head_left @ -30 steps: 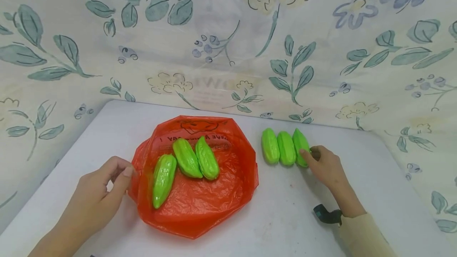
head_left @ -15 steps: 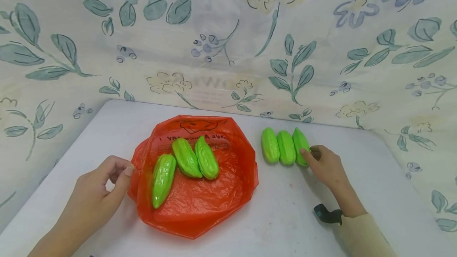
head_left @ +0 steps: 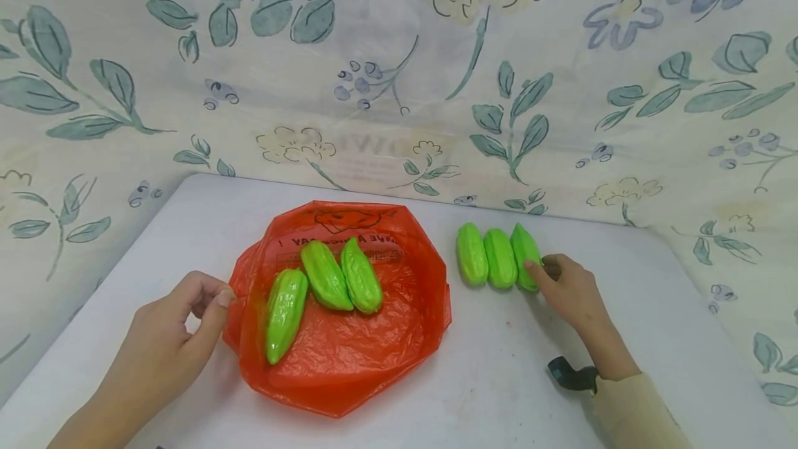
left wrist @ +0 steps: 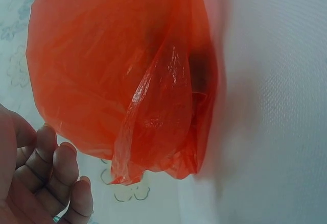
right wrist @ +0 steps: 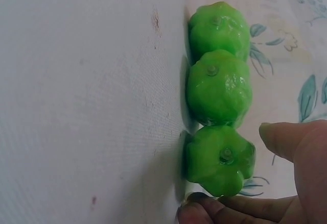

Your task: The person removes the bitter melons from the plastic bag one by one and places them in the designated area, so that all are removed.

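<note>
My left hand [head_left: 168,335] pinches the left edge of a red plastic bag [head_left: 349,393], with thumb and index finger together there. The bag's mouth stands open, and three glossy green ridged vegetables [head_left: 285,317] lie inside it. To the right of the bag, three more of these green vegetables [head_left: 472,255] lie side by side on the table. My right hand [head_left: 570,293] is at the rightmost green vegetable [right wrist: 220,160], thumb on one side and curled fingers on the other. In the right wrist view, its lobed end and small stem stub face the camera.
The white table [head_left: 492,380] ends against a wall covered in floral cloth [head_left: 399,75]. A dark strap [head_left: 570,374] sits at the right wrist, by a cream sleeve [head_left: 632,411]. A few small dark specks mark the tabletop.
</note>
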{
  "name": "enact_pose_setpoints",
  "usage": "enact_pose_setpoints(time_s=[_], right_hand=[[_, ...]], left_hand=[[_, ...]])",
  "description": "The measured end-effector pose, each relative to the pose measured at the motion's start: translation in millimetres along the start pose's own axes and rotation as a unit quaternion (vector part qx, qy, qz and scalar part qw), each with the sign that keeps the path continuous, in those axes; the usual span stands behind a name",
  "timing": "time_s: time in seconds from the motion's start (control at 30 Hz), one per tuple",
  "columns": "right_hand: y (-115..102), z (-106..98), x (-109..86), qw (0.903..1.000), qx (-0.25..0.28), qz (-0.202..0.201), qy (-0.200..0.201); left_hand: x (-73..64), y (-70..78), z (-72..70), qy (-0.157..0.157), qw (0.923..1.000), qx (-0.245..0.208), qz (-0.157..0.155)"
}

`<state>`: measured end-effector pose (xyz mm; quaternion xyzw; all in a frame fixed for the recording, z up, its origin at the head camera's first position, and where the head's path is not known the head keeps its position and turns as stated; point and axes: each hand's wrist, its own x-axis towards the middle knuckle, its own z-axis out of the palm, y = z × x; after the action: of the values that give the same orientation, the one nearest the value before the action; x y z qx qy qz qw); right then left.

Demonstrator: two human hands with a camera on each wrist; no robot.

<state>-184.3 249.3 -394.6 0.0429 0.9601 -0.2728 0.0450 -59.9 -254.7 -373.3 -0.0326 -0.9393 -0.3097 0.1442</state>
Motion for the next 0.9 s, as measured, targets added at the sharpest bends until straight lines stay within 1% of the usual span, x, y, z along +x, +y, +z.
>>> enact_pose_setpoints(time_s=[0.33, 0.53, 0.73, 0.9], right_hand=[[0.9, 0.7, 0.4, 1.0, 0.0, -0.008, 0.004], [1.1, 1.3, 0.5, 1.0, 0.001, -0.005, -0.002], [0.4, 0.4, 0.8, 1.0, -0.001, -0.004, -0.002], [-2.9, -1.7, -0.7, 1.0, 0.003, -0.009, 0.001]], left_hand=[[0.2, -0.6, 1.3, -0.002, 1.0, 0.006, 0.002], [0.0, 0.1, 1.9, 0.005, 1.0, 0.007, 0.003], [-2.4, -0.8, 2.8, 0.012, 0.9999, 0.004, -0.005], [-2.5, -1.8, 3.4, 0.003, 0.9998, 0.007, -0.016]])
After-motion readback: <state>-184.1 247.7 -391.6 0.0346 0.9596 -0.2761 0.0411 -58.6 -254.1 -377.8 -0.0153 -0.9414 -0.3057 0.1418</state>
